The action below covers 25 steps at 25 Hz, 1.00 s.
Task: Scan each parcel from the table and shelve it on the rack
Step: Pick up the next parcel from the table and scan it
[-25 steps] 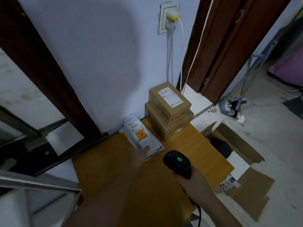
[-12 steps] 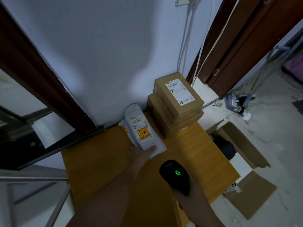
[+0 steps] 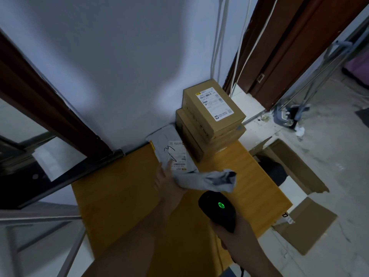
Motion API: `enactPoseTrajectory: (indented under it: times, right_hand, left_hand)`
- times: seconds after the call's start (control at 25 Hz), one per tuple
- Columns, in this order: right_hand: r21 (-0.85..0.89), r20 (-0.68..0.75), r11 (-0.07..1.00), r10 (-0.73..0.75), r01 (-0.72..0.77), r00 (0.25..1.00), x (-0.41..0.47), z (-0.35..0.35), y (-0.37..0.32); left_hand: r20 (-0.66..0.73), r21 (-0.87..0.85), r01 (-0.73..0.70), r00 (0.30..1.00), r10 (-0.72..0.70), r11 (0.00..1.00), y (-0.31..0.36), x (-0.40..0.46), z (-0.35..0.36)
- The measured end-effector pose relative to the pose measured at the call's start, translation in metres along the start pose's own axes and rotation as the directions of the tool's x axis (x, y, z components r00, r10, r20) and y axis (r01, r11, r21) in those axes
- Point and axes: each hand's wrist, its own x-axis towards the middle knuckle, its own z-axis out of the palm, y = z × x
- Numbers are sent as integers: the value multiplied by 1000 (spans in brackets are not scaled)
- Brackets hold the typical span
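My left hand [image 3: 169, 183] grips a crumpled grey plastic mailer [image 3: 207, 179], held just above the orange wooden table [image 3: 119, 200]. Behind it another grey mailer [image 3: 174, 151], with a white label and a black scribble, lies flat against the wall. Two cardboard boxes are stacked at the table's back right: the top box [image 3: 214, 108] shows a white shipping label, the lower box [image 3: 196, 141] sits under it. My right hand [image 3: 237, 238] holds a black barcode scanner [image 3: 218, 209] with a green light lit, pointing toward the mailers from the front.
A grey metal rack frame [image 3: 40, 224] stands at the lower left. An open cardboard carton [image 3: 295, 166] and flattened cardboard [image 3: 305, 226] lie on the floor right of the table. Cables hang down the wall behind the boxes.
My left hand, which rested on the top mailer, now holds it lifted and crumpled off the pile, uncovering the labelled mailer beneath. The scanner stays low at the front. The view tilted down.
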Motion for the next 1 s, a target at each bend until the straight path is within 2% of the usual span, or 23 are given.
enactPoseTrajectory:
  times: [0.08, 0.16, 0.28, 0.4, 0.56, 0.8, 1.0]
  right_hand:
    - [-11, -18, 1000, 3, -3, 1000, -2, -1, 2]
    - [-2, -35, 1000, -18, 17, 999, -5, -3, 2]
    - [-8, -94, 998, -66, 65, 993, -10, -6, 0]
    - [-13, -168, 994, -112, 111, 979, -17, -7, -3]
    - [-38, -210, 982, -189, 185, 959, -32, -10, -11]
    - [3, -221, 957, -283, 290, 933, -64, -11, -26]
    - [7, -183, 961, -272, 278, 945, -77, 0, -29]
  left_hand:
    - [109, 86, -190, 978, 180, 978, 5, -2, -5]
    - [193, 30, -262, 948, 252, 965, 2, -7, -9]
    - [307, -304, -105, 930, 202, 947, 2, -28, -13]
    - [391, -450, 108, 916, 87, 887, 8, -53, -17]
    - [422, -572, 271, 907, -6, 774, 16, -75, -22]
    - [414, -623, 270, 910, 17, 734, 35, -109, -40]
    - [358, -648, 221, 933, 36, 729, 45, -141, -47]
